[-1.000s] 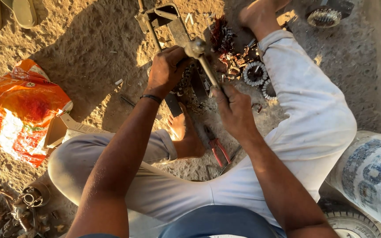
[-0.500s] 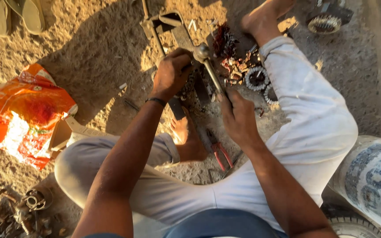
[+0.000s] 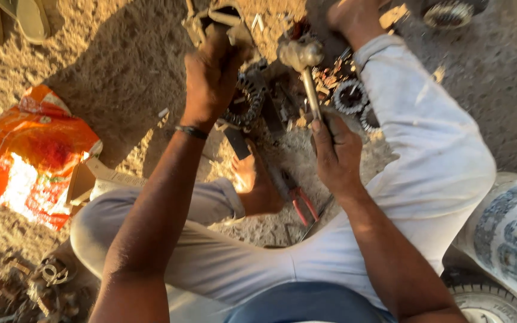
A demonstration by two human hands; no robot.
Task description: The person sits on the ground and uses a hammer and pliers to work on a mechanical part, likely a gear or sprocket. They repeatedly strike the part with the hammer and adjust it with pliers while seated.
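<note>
Left hand (image 3: 210,75): fingers clamping a dark metal part (image 3: 243,104) above sandy ground.
Right hand (image 3: 337,152): fingers gripping a hammer (image 3: 304,66), head raised beside that part.
Nearby: gears (image 3: 350,97), red pliers (image 3: 299,202).

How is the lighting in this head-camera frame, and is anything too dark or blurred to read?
Head view: low warm sunlight from one side, bright on the orange plastic bag and white trouser leg; a long dark shadow covers the sandy ground and the metal parts under the left hand; the right hand on the hammer handle is dim; edges slightly soft.
</note>
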